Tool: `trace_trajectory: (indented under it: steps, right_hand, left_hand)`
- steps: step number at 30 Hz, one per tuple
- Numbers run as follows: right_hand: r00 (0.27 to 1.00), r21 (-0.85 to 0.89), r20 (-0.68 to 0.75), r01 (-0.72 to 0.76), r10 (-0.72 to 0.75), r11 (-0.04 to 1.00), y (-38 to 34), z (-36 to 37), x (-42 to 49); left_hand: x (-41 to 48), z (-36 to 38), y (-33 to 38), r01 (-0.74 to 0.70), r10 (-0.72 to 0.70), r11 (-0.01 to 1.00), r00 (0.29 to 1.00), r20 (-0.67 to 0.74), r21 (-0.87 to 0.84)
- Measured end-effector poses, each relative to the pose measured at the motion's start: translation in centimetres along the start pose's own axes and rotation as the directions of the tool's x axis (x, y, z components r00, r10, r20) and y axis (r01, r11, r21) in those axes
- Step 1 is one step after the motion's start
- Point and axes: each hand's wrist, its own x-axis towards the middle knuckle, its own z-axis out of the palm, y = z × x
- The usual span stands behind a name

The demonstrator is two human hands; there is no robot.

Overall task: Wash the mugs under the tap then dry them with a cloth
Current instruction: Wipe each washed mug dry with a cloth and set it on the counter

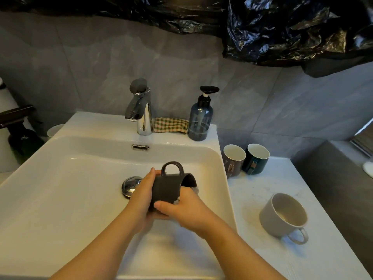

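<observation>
Centre frame, over the sink [60, 178]: dark mug [165, 188] on its side, my left hand [141, 197] grip curled round its base, right hand [187, 207] grip pinching a grey pad [195, 190] at the mouth; I'd rotate the mug steadily, wiping the whole inner wall.

White sink [90, 122] has the chrome tap [141, 114] on its back ledge, with a checked cloth [170, 125] squeezed between that and a blue soap bottle [199, 122]. Pale counter [252, 188] on the right: brown mug [233, 160] and dark green mug [256, 158] side by side at the back, grey mug [282, 215] on its own nearer the front.
</observation>
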Motion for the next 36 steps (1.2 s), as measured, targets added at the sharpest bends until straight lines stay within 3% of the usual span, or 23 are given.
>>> trace_trajectory:
  steps: [2,4,5,7,9,11,12,14,16,19,21,22,23,25,27,28,29,31,33,34,35,36]
  right_hand:
    - [0.989,0.281,-0.035,-0.129,0.145,0.951,-0.6,-0.1,0.3]
    - [0.975,0.686,0.058,-0.195,0.214,0.701,-1.5,-0.7,0.5]
    - [0.979,0.757,0.077,-0.180,0.187,0.628,-1.8,-1.0,0.5]
    - [0.987,0.647,0.051,-0.147,0.150,0.749,-2.0,-1.4,0.6]
    - [0.992,0.247,-0.018,-0.117,0.125,0.962,-1.6,-1.6,0.7]
    - [0.999,-0.201,0.004,-0.036,0.038,0.979,-0.6,-1.5,0.7]
    - [0.998,-0.257,0.053,-0.010,0.024,0.966,-0.1,-1.4,0.6]
    - [0.990,-0.084,0.131,-0.045,0.056,0.995,0.5,-1.3,0.2]
    - [0.983,0.255,0.172,-0.106,0.063,0.961,0.8,-1.7,0.1]
    - [0.990,0.741,0.144,-0.115,0.011,0.662,0.6,-2.1,0.3]
    - [0.994,0.794,0.061,-0.101,0.087,0.599,0.1,-2.0,0.5]
    - [0.995,0.761,0.003,-0.069,0.103,0.645,0.1,-1.9,0.6]
    - [0.994,0.681,-0.051,-0.035,0.096,0.731,0.0,-1.9,0.6]
    - [0.991,0.301,-0.124,-0.006,0.045,0.954,-0.1,-1.7,0.3]
    - [0.997,-0.069,-0.070,0.008,-0.013,0.998,0.4,-1.4,0.1]
    - [0.998,-0.105,-0.054,0.006,-0.012,0.994,0.6,-1.2,0.0]
    - [0.998,-0.049,-0.064,-0.013,0.010,0.999,0.4,-1.0,-0.2]
    - [0.989,0.335,-0.056,-0.114,0.140,0.935,0.1,-1.1,-0.1]
    - [0.971,0.711,0.044,-0.194,0.233,0.676,-0.2,-1.5,0.1]
    - [0.969,0.778,0.054,-0.193,0.242,0.598,-0.2,-1.8,0.2]
    - [0.972,0.788,0.047,-0.177,0.230,0.589,-0.4,-2.1,0.3]
    - [0.979,0.740,0.017,-0.150,0.205,0.656,-0.6,-2.2,0.2]
  left_hand:
    - [0.3,0.1,-0.3,-0.261,0.267,0.957,0.963,-0.033,0.127]
    - [0.0,-0.2,-0.1,-0.493,0.508,0.827,0.861,0.019,0.270]
    - [-0.2,-0.3,-0.1,-0.550,0.562,0.787,0.826,0.044,0.280]
    - [-0.3,-0.8,-0.1,-0.517,0.513,0.834,0.855,0.078,0.192]
    - [-0.4,-0.8,0.3,-0.219,0.218,0.976,0.970,0.109,0.002]
    - [-0.5,-0.7,0.5,0.081,-0.073,0.995,0.987,0.141,-0.051]
    - [-0.6,-0.6,0.4,0.119,-0.114,0.992,0.984,0.136,-0.036]
    - [-0.5,-0.3,0.1,0.038,-0.037,0.999,0.994,0.102,-0.013]
    - [-0.2,-0.2,-0.3,-0.144,0.141,0.989,0.988,0.070,0.042]
    - [-0.1,-0.4,-0.3,-0.490,0.472,0.832,0.872,0.132,0.260]
    - [-0.2,-0.3,-0.6,-0.606,0.571,0.700,0.793,0.213,0.379]
    - [-0.2,-0.3,-0.6,-0.589,0.552,0.723,0.807,0.211,0.361]
    - [-0.2,-0.3,-0.5,-0.495,0.462,0.824,0.869,0.180,0.276]
    - [-0.4,-0.2,0.1,-0.106,0.102,0.994,0.977,0.189,0.015]
    - [-0.3,-0.4,0.1,0.187,-0.177,0.982,0.956,0.233,-0.019]
    - [-0.2,-0.4,0.0,0.215,-0.211,0.977,0.956,0.202,0.002]
    - [-0.3,-0.2,-0.1,0.178,-0.179,0.984,0.973,0.143,0.024]
    - [0.0,0.0,-0.4,-0.118,0.112,0.988,0.991,0.072,0.097]
    - [0.1,-0.4,-0.5,-0.422,0.391,0.867,0.906,0.163,0.264]
    - [0.1,-0.7,-0.6,-0.478,0.436,0.825,0.878,0.199,0.302]
    - [0.1,-0.9,-0.6,-0.488,0.438,0.818,0.872,0.219,0.306]
    - [0.0,-0.9,-0.5,-0.470,0.411,0.835,0.878,0.244,0.286]
